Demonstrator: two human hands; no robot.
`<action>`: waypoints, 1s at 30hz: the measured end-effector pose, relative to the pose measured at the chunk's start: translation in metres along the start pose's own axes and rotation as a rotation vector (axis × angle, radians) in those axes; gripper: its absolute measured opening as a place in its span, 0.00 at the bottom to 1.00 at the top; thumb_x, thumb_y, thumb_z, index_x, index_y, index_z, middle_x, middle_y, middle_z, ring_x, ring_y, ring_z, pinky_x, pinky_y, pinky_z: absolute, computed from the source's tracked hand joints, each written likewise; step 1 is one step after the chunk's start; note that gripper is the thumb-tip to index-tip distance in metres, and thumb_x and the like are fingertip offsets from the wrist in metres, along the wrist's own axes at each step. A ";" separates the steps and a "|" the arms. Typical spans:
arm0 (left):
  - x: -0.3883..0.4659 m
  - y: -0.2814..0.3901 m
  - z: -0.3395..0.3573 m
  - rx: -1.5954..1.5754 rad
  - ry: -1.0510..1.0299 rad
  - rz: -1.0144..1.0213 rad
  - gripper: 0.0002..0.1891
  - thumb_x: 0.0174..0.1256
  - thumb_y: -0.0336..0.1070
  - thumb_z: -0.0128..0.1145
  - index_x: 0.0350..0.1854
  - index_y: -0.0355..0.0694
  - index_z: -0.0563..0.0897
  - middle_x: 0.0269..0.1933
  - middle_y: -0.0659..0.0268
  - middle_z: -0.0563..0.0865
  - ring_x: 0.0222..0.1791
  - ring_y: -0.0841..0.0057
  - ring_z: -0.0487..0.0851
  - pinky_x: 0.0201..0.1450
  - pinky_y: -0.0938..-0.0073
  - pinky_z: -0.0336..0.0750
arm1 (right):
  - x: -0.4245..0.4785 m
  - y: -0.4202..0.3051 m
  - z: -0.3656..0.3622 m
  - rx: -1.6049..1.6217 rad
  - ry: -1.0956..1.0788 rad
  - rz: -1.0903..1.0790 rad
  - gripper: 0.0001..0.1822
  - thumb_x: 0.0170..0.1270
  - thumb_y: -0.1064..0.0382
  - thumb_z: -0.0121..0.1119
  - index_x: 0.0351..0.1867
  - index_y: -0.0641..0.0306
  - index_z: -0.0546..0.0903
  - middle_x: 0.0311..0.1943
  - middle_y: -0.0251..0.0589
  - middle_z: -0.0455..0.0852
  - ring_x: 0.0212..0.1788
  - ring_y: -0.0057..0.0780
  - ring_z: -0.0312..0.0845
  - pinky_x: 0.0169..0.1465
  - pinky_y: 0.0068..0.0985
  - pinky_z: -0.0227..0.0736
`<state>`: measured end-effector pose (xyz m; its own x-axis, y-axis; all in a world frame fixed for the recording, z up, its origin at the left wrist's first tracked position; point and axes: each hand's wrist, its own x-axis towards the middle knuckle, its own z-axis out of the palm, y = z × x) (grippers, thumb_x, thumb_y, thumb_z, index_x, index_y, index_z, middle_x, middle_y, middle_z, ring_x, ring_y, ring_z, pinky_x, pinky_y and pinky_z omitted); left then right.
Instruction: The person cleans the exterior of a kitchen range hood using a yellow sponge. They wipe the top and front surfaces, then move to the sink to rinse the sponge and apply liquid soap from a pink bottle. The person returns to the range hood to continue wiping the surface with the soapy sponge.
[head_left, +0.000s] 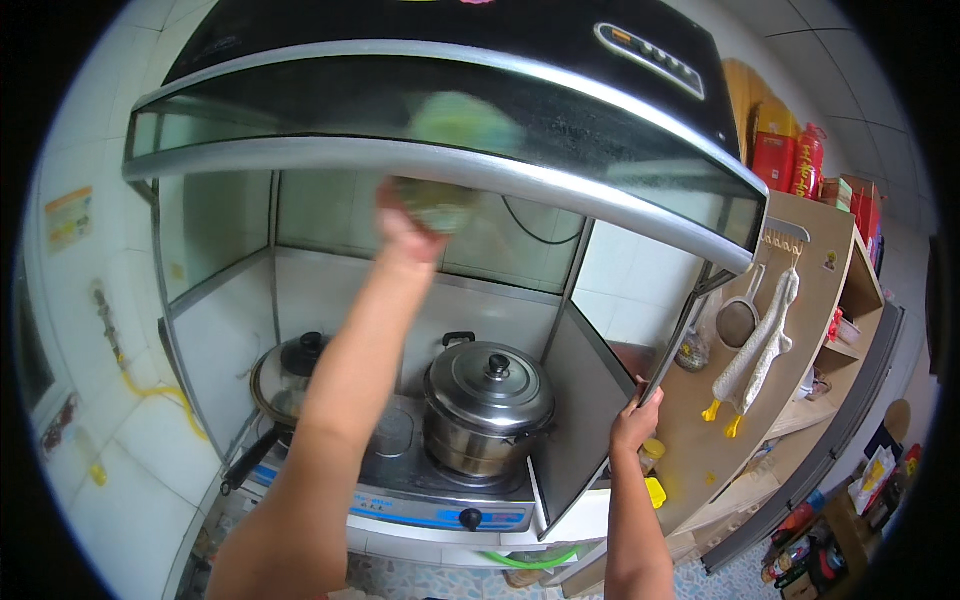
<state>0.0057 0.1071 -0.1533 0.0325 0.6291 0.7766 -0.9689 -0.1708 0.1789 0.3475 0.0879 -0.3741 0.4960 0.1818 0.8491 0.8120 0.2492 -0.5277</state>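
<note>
My left hand (409, 225) is raised under the range hood (450, 161), its fingers around a blurred greenish cloth (441, 204). A pale green blur shows through the hood's dark glass panel just above it. My right hand (636, 421) grips the edge of the side panel (589, 405) at the right of the stove. Below, a lidded stainless steel pot (489, 405) stands on the gas stove (442, 510). At the left burner sits a pan with a glass lid (281, 375), partly behind my left forearm.
A wooden shelf unit (787, 300) stands at the right, with a strainer (738, 322) and a white cloth toy-like item (757, 352) hanging on its side. Red containers (774, 161) stand on top. A yellow hose (161, 391) runs along the tiled left wall.
</note>
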 end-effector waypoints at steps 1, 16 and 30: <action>-0.004 0.022 -0.009 -0.087 -0.122 0.057 0.23 0.59 0.49 0.46 0.52 0.40 0.74 0.51 0.58 0.77 0.49 0.60 0.76 0.54 0.55 0.71 | 0.000 0.001 0.002 0.012 0.004 -0.001 0.08 0.64 0.65 0.48 0.42 0.64 0.73 0.36 0.48 0.80 0.40 0.50 0.75 0.41 0.37 0.68; 0.026 -0.121 0.039 0.157 -0.086 -0.216 0.22 0.53 0.48 0.60 0.48 0.43 0.75 0.45 0.65 0.78 0.47 0.73 0.76 0.48 0.66 0.75 | 0.000 0.006 0.002 -0.081 -0.040 0.004 0.09 0.66 0.63 0.46 0.42 0.64 0.73 0.37 0.46 0.81 0.40 0.46 0.77 0.41 0.32 0.69; 0.080 -0.228 0.088 0.108 -0.276 -0.383 0.14 0.60 0.38 0.52 0.44 0.33 0.76 0.42 0.59 0.80 0.44 0.74 0.78 0.51 0.77 0.72 | -0.005 0.003 0.012 0.034 -0.028 -0.005 0.09 0.59 0.67 0.53 0.42 0.63 0.74 0.35 0.49 0.79 0.39 0.52 0.73 0.42 0.39 0.65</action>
<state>0.2512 0.1294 -0.0788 0.4602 0.4398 0.7712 -0.8439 -0.0531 0.5339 0.3437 0.0994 -0.3798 0.4824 0.2070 0.8511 0.8034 0.2826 -0.5241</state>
